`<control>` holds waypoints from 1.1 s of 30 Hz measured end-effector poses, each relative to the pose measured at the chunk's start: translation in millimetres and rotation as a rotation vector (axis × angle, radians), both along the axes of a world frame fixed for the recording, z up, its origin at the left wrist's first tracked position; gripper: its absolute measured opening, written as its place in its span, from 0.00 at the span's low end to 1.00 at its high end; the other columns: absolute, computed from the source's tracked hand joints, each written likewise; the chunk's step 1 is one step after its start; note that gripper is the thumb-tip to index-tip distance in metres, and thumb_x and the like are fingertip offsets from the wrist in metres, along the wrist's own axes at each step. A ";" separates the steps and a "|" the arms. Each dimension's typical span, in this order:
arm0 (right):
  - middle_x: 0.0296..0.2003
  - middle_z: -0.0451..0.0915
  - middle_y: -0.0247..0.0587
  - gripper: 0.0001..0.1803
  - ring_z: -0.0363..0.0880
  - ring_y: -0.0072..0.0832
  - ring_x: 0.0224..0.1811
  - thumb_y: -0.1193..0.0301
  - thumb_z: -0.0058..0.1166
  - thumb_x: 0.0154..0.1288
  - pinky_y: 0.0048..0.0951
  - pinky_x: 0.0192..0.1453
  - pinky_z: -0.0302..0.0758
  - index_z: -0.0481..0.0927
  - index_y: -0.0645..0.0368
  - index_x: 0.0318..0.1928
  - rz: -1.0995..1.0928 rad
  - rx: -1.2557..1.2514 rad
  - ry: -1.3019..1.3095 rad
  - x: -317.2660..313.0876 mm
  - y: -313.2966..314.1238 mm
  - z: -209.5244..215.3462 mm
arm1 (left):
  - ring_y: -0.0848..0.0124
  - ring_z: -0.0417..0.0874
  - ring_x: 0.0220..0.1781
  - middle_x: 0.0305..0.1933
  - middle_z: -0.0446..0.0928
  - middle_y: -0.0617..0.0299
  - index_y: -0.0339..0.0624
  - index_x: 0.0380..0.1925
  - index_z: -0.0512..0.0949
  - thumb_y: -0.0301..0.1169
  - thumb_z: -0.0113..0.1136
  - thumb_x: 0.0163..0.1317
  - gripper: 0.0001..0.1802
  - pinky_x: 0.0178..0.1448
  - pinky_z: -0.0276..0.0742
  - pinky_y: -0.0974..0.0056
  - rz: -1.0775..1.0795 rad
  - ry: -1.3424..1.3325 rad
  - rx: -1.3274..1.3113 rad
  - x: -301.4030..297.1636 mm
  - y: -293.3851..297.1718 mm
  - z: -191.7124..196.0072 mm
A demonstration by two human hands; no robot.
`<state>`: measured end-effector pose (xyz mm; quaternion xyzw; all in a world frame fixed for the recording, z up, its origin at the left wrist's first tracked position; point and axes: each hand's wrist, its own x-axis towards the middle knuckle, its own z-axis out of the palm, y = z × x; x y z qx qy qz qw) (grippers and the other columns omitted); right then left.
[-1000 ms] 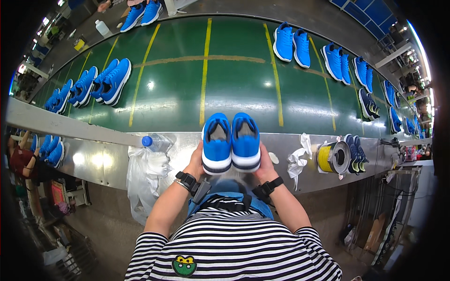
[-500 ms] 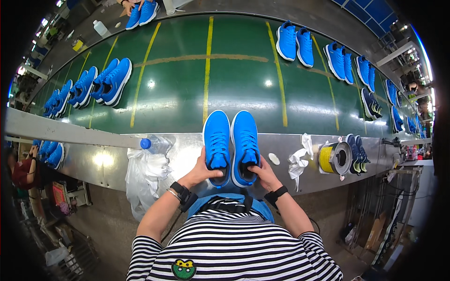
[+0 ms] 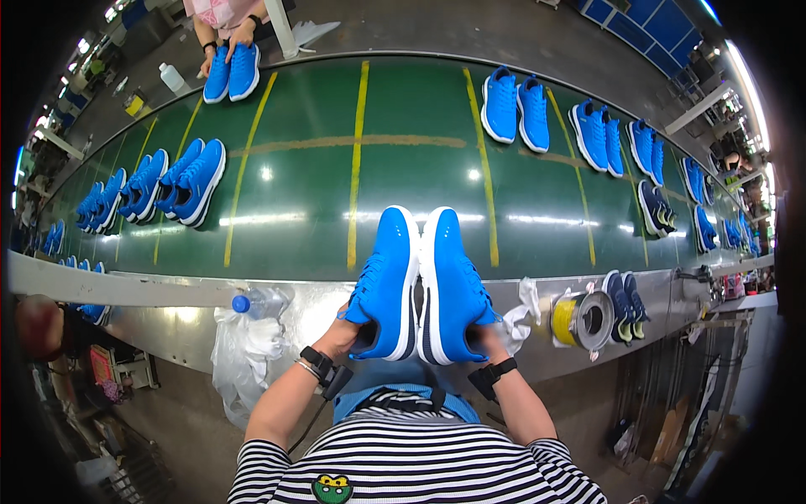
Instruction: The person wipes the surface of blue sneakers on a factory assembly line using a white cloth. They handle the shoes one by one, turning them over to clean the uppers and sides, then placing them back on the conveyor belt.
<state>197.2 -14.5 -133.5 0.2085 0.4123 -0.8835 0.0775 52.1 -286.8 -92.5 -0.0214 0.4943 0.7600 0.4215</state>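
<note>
Your left hand [image 3: 337,338] holds the left blue sneaker [image 3: 388,294], right hand [image 3: 494,343] the right blue sneaker [image 3: 453,294], fingers mostly hidden; honestly, a loose heel-end grip could drop one.

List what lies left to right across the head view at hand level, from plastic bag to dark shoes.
Plastic bag, left hand, left blue shoe, right blue shoe, right hand, white cloth, round container, dark shoes.
</note>
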 end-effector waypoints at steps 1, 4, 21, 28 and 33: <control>0.52 0.71 0.43 0.23 0.72 0.31 0.51 0.75 0.48 0.60 0.32 0.56 0.69 0.64 0.62 0.57 -0.036 -0.063 -0.008 -8.0 8.0 3.0 | 0.68 0.72 0.53 0.54 0.70 0.56 0.37 0.55 0.64 0.25 0.52 0.60 0.22 0.58 0.68 0.63 0.006 0.007 0.012 -4.9 9.6 -0.2; 0.52 0.71 0.41 0.23 0.73 0.31 0.49 0.73 0.48 0.61 0.31 0.55 0.69 0.64 0.61 0.57 -0.131 -0.239 -0.043 -28.8 22.5 30.4 | 0.66 0.72 0.54 0.55 0.69 0.55 0.38 0.57 0.62 0.29 0.50 0.62 0.23 0.59 0.67 0.62 0.014 -0.022 0.043 -18.6 28.2 -0.3; 0.47 0.70 0.64 0.33 0.71 0.53 0.47 0.51 0.40 0.62 0.46 0.47 0.74 0.59 0.63 0.60 -0.238 -1.069 0.099 -72.6 13.7 36.9 | 0.51 0.71 0.54 0.57 0.65 0.44 0.37 0.59 0.58 0.45 0.36 0.65 0.28 0.52 0.73 0.49 0.228 -0.576 0.749 -16.9 90.1 72.6; 0.57 0.65 0.48 0.31 0.67 0.46 0.56 0.53 0.38 0.63 0.43 0.54 0.71 0.59 0.57 0.62 -0.277 -1.108 0.203 -80.0 2.5 7.9 | 0.53 0.57 0.66 0.64 0.57 0.48 0.44 0.61 0.59 0.46 0.36 0.65 0.28 0.62 0.61 0.47 0.320 -0.711 1.017 -11.0 95.4 23.8; 0.60 0.63 0.45 0.31 0.66 0.42 0.58 0.52 0.38 0.63 0.42 0.56 0.70 0.59 0.56 0.62 -0.377 -1.087 0.146 -80.5 -1.3 9.2 | 0.53 0.57 0.66 0.64 0.57 0.48 0.44 0.60 0.59 0.46 0.36 0.65 0.28 0.62 0.62 0.47 0.368 -0.646 0.983 -9.0 94.2 20.0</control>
